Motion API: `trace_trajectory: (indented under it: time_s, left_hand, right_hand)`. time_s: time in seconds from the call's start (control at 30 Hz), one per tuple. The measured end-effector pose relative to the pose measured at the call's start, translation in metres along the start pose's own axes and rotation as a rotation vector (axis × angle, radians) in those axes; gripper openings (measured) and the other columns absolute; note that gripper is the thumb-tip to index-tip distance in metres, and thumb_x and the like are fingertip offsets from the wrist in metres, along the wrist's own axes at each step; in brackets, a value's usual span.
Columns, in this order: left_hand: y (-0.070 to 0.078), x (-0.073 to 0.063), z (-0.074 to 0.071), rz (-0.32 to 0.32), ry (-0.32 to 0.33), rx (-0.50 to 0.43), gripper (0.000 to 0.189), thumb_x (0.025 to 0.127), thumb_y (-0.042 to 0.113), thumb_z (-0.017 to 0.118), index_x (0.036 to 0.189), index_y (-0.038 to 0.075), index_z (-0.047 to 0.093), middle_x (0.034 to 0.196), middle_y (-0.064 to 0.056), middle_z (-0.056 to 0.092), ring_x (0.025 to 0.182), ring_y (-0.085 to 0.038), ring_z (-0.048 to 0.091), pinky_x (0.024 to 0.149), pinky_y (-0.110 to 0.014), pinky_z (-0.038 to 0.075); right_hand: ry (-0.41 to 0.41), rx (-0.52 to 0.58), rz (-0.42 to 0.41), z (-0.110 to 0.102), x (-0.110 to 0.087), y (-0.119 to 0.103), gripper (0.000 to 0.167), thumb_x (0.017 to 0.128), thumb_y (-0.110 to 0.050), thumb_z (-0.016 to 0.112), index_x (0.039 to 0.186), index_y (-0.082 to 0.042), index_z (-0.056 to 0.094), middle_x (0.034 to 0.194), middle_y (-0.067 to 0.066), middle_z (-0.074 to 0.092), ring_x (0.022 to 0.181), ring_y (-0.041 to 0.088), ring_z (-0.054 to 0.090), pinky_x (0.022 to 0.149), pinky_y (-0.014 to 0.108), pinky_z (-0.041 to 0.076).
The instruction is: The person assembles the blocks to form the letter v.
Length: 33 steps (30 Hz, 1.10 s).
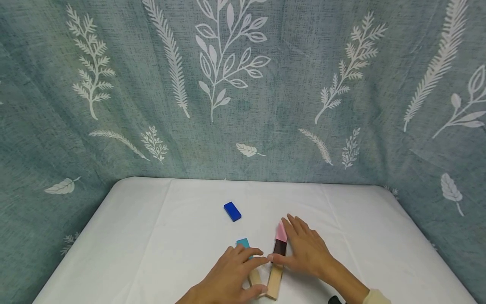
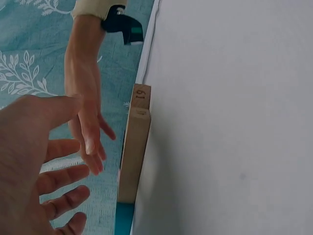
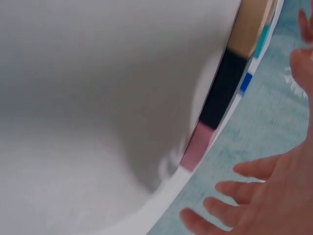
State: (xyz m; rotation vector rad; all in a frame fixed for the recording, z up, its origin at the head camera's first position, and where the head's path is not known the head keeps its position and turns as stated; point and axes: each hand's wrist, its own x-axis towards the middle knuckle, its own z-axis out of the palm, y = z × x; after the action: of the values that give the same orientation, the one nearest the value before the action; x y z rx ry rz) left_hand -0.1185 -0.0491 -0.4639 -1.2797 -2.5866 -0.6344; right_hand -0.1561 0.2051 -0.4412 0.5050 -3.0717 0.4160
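In the head view, two rows of blocks lie on a white-covered table. The right row has a pink block [image 1: 281,233] at its far end, a dark block [image 1: 279,248] and a plain wooden block [image 1: 275,283]. My right hand [image 1: 305,249] hovers along its right side, fingers spread, thumb reaching across. The left row joins a light blue block [image 1: 243,242] to another wooden block [image 1: 254,276]. Over it my left hand [image 1: 231,274] is spread and partly hides it. Both wrist views show gaps between the hands and blocks. Stamped digits mark a wooden block's end [image 2: 141,95].
A dark blue block [image 1: 232,211] lies alone farther back on the white tablecloth [image 1: 182,223]. Behind the table hangs a teal curtain [image 1: 288,97] with white leaf prints. A black strap [image 1: 334,299] shows near my right wrist.
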Motion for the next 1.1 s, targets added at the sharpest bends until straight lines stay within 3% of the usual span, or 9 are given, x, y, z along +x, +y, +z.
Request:
trace_trajectory:
  time_s: [0.33, 0.47, 0.63, 0.77, 1.1]
  left_hand:
    - [-0.013, -0.006, -0.003, -0.090, 0.120, -0.015, 0.054, 0.094, 0.055, 0.065, 0.136, 0.021, 0.062, 0.135, 0.002, 0.058, 0.116, -0.014, 0.052, 0.091, -0.037, 0.045]
    - [-0.018, -0.006, -0.007, -0.156, 0.127, -0.029, 0.056, 0.093, 0.056, 0.066, 0.137, 0.021, 0.061, 0.136, 0.002, 0.057, 0.114, -0.014, 0.051, 0.091, -0.038, 0.044]
    - [-0.024, -0.007, -0.011, -0.255, 0.112, -0.061, 0.059, 0.091, 0.054, 0.068, 0.140, 0.021, 0.059, 0.140, 0.001, 0.054, 0.120, -0.015, 0.050, 0.096, -0.043, 0.044]
    - [-0.030, -0.008, -0.012, -0.315, 0.138, -0.075, 0.060, 0.090, 0.053, 0.070, 0.140, 0.021, 0.059, 0.142, 0.000, 0.053, 0.122, -0.016, 0.050, 0.097, -0.044, 0.044]
    - [-0.047, -0.005, -0.014, -0.407, 0.184, -0.080, 0.066, 0.088, 0.053, 0.072, 0.143, 0.021, 0.057, 0.143, -0.003, 0.052, 0.120, -0.021, 0.052, 0.095, -0.046, 0.047]
  right_hand:
    - [-0.065, 0.037, 0.031, 0.008, -0.015, -0.025, 0.133, 0.069, -0.091, 0.058, 0.160, -0.001, 0.022, 0.166, 0.022, 0.016, 0.152, 0.040, 0.014, 0.113, 0.065, 0.024]
    - [-0.098, 0.040, 0.046, 0.012, -0.018, -0.032, 0.136, 0.068, -0.095, 0.053, 0.161, -0.002, 0.018, 0.167, 0.020, 0.011, 0.153, 0.039, 0.010, 0.113, 0.066, 0.022]
    - [-0.093, 0.021, 0.070, 0.017, -0.021, -0.036, 0.136, 0.067, -0.094, 0.055, 0.160, -0.001, 0.020, 0.167, 0.020, 0.012, 0.152, 0.040, 0.012, 0.112, 0.067, 0.023]
    - [-0.088, -0.002, 0.107, 0.020, -0.022, -0.038, 0.140, 0.064, -0.096, 0.054, 0.160, -0.001, 0.020, 0.166, 0.021, 0.013, 0.152, 0.041, 0.014, 0.111, 0.067, 0.025]
    - [-0.132, -0.007, 0.163, 0.026, -0.024, -0.041, 0.142, 0.062, -0.097, 0.054, 0.159, 0.002, 0.022, 0.165, 0.026, 0.015, 0.146, 0.049, 0.024, 0.107, 0.068, 0.029]
